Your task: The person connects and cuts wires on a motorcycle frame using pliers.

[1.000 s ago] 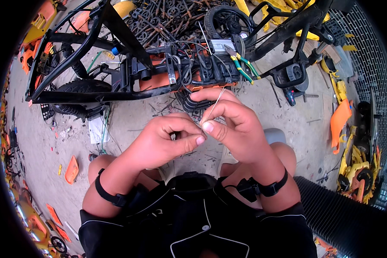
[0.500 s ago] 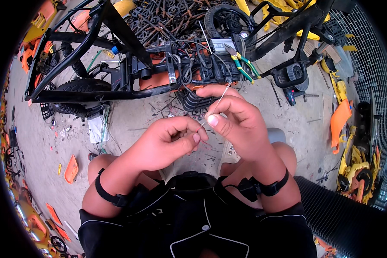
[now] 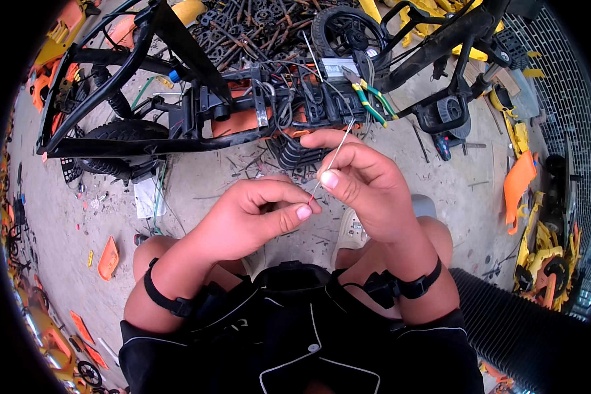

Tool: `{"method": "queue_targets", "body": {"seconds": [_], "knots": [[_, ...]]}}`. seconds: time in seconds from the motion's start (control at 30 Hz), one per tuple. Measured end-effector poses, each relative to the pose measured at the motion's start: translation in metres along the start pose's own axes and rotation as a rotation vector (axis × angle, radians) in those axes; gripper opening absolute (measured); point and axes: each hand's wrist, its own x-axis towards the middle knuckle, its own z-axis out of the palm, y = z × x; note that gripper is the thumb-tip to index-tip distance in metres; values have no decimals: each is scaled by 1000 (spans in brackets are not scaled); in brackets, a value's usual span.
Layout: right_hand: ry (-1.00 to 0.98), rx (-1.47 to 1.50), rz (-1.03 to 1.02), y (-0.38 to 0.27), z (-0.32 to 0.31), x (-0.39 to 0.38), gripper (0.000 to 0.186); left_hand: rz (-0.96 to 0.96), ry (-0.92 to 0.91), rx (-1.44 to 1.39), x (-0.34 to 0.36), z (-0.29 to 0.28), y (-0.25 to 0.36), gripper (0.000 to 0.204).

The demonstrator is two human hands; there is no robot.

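Observation:
Between both hands runs a thin pale wire [image 3: 338, 150] with a reddish part at its lower end. My left hand [image 3: 253, 213] pinches the reddish end between thumb and index finger. My right hand [image 3: 368, 187] grips the pale length between thumb and forefinger, its other fingers curled. From there the wire slants up toward the black vehicle frame [image 3: 177, 146], which lies across in front of me. On that frame, just beyond my right hand, rest pliers [image 3: 368, 98] with green and yellow handles. Several cables [image 3: 285, 108] lie tangled in the frame's middle.
Behind the frame is a heap of rusty metal parts [image 3: 256, 29] and a small wheel [image 3: 335, 33]. A power drill [image 3: 444, 146] stands on the floor at right. Orange [image 3: 520, 187] and yellow panels lie around. A black ribbed seat-like thing [image 3: 505, 315] is beside me.
My left hand has shifted slightly right, and its thumb and finger have closed on the reddish end. The loose reddish loop below no longer shows. My right hand has barely moved.

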Motion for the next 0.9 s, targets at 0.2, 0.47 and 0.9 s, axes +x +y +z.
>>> {"method": "queue_targets", "body": {"seconds": [0.2,0.47,0.9], "knots": [[48,-62,-10,2,0,0,5,314,193,309,2,3,-10,10],[281,6,115,14,11,-1,8,618,490,1115,3,16,-11,18],[114,80,40,12,2,3,6,-19,-10,-220,-10,7,-1,16]]}}
